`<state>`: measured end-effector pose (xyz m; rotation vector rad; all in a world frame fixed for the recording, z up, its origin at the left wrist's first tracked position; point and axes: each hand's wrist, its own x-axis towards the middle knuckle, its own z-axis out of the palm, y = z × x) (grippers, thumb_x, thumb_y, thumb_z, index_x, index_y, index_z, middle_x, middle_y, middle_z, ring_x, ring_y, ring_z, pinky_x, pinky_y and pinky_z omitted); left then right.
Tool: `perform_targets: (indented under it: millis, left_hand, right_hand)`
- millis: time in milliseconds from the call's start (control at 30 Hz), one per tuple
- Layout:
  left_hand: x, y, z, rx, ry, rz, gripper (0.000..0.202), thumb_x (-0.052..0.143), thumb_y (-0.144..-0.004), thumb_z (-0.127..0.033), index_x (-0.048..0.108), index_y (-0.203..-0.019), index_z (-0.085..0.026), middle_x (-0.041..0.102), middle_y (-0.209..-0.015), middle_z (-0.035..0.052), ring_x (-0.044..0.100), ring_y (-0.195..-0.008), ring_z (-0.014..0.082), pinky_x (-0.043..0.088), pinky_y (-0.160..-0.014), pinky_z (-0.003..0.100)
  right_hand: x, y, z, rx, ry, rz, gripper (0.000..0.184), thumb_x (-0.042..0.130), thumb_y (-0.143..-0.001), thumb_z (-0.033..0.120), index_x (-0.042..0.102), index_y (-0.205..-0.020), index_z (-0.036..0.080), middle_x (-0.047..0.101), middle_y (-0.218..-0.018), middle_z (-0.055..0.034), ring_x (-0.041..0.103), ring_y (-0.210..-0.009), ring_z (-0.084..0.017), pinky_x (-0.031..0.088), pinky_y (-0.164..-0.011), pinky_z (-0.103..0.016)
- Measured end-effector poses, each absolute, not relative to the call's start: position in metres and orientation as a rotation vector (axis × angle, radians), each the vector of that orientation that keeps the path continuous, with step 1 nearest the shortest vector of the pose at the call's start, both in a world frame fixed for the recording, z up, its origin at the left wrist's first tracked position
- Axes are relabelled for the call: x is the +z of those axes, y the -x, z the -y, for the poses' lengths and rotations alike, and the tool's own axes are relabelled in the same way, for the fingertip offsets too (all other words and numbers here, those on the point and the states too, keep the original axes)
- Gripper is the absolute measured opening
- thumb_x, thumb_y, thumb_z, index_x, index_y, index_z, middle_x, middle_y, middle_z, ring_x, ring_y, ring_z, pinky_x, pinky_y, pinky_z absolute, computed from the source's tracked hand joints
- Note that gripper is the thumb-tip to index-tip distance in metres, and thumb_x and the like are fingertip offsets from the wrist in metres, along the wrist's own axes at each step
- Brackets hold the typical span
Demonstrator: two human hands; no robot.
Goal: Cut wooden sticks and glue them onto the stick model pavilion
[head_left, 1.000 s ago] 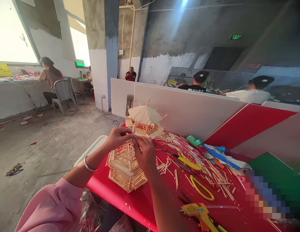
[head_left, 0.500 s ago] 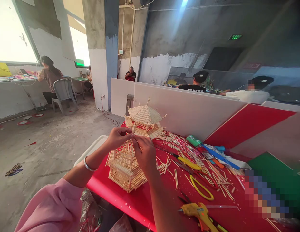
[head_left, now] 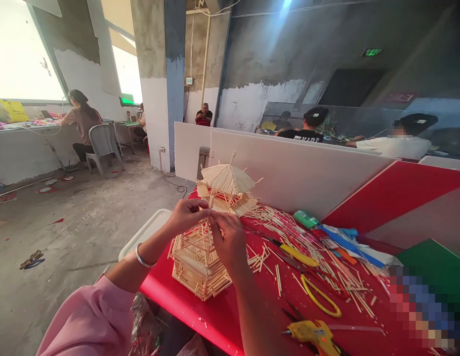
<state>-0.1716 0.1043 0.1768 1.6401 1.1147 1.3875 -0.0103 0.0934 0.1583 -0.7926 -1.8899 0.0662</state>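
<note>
Stick model [head_left: 200, 272] upright on red table [head_left: 220, 319]. At the model's tip, we record our left hand [head_left: 188, 216] and right hand [head_left: 230, 242], thumbs and fingers pinched closed on it. Behind the model, roofed stick tower [head_left: 230, 180]; right of the model, glue gun [head_left: 313, 336].

The stick model [head_left: 202, 274] is held at its top by the left hand [head_left: 188, 216] and the right hand [head_left: 230, 242]. Behind it, a roofed model [head_left: 229, 180] is placed. On the red table [head_left: 221, 327], at the right side, loose sticks [head_left: 278, 280] and a yellow glue gun [head_left: 312, 334] are laid.
</note>
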Motion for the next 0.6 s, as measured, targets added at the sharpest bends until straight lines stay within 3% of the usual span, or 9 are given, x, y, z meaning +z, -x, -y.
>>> perform_targets:
  millis: [167, 600]
  left_hand:
    - [0.1777, 0.1705, -0.1020, 1.374, -1.617, -1.138, 0.036, 0.073, -0.074, -0.048, 0.074, -0.079, -0.012, 0.042, -0.048, -0.0057, 0.028, -0.044, 0.0050, 0.018, -0.041, 0.021]
    - [0.1814, 0.1696, -0.0987, 1.386, -1.660, -1.155, 0.035, 0.072, -0.075, -0.047, 0.075, -0.078, -0.012, 0.053, -0.052, -0.0020, 0.037, -0.047, 0.0066, 0.022, -0.042, 0.021]
  right_hand:
    - [0.1586, 0.0099, -0.0933, 0.086, 0.794, 1.889, 0.021, 0.051, -0.097, 0.028, 0.070, -0.103, 0.021, 0.074, -0.100, -0.0065, 0.061, -0.097, -0.023, 0.049, -0.089, -0.041]
    - [0.1563, 0.0105, -0.0940, 0.071, 0.789, 1.880, 0.019, 0.053, -0.096, 0.024, 0.070, -0.104, 0.019, 0.073, -0.099, -0.0070, 0.061, -0.097, -0.023, 0.050, -0.089, -0.041]
